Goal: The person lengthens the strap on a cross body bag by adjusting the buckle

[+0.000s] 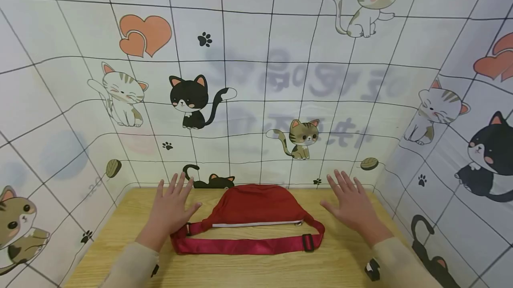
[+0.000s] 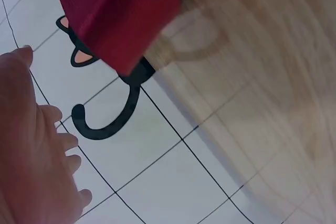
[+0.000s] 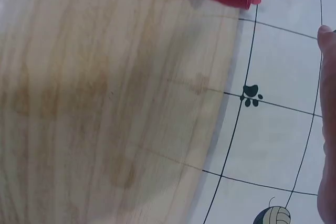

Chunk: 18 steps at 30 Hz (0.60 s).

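One red waist bag (image 1: 256, 208) lay near the back edge of the wooden table (image 1: 248, 270), pouch toward the cat-print backdrop (image 1: 256, 79), its strap (image 1: 240, 246) looped flat in front with one black buckle (image 1: 307, 242) at the right end. Left hand (image 1: 170, 210) hovered just left of the pouch, fingers spread wide and straight, thumb close to the strap's left end; could not tell if it touched. Right hand (image 1: 352, 205) hovered just right of the pouch, fingers likewise splayed, holding nothing, apart from the bag. Left wrist view showed only a corner of red fabric, the backdrop and fingertips (image 2: 50, 114) held loose. Judged the bag soft, light, thin nylon-like cloth, likely to slump and slide a little on the smooth wood; not fragile. Best hold seemed the pouch body pinched at both ends, or the strap by the buckle. Count: one bag, one strap, one buckle seen, one pale zipper line (image 1: 256, 224), two hands, two beige sleeves (image 1: 132, 265).
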### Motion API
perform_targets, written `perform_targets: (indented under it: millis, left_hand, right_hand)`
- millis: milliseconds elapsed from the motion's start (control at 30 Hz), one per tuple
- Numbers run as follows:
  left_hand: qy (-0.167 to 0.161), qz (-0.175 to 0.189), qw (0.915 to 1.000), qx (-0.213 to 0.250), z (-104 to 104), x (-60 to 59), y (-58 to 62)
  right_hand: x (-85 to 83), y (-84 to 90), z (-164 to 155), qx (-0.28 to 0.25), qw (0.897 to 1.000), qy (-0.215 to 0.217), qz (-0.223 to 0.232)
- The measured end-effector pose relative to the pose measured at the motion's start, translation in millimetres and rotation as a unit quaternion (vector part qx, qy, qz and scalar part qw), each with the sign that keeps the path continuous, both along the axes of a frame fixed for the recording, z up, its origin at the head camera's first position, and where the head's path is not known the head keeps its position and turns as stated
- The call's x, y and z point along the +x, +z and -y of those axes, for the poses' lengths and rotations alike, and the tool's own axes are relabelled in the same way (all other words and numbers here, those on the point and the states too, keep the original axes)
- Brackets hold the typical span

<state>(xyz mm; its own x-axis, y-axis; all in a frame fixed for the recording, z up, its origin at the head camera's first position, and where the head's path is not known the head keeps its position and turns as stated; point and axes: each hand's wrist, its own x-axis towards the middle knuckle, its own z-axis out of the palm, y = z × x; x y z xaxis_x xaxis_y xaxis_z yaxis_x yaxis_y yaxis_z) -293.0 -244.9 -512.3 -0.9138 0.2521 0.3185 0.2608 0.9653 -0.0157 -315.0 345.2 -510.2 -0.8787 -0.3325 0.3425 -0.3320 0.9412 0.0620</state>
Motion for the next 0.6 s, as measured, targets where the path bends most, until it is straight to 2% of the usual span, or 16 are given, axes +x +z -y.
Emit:
perform_targets:
  millis: [133,233,400,500,600]
  left_hand:
    - [-0.019,-0.022,0.9996,0.007,-15.1,6.6,0.8]
    - [-0.053,-0.032,0.9971,0.044,-34.6,13.1,0.8]
    - [-0.12,0.001,0.9848,0.126,-74.6,26.8,0.7]
    - [-0.16,0.022,0.9769,0.14,-96.3,33.4,-0.3]
    - [-0.189,0.041,0.9725,0.13,-115.9,36.3,-5.3]
  right_hand:
    - [7.8,-2.3,6.2,-0.008,0.999,0.044,-0.03]
    - [15.6,-5.1,14.0,-0.03,0.995,0.087,-0.049]
    - [31.8,-10.2,30.7,-0.068,0.987,0.142,-0.038]
    - [42.0,-12.7,40.8,-0.08,0.985,0.152,-0.013]
    - [51.4,-14.3,49.3,-0.086,0.983,0.16,-0.005]
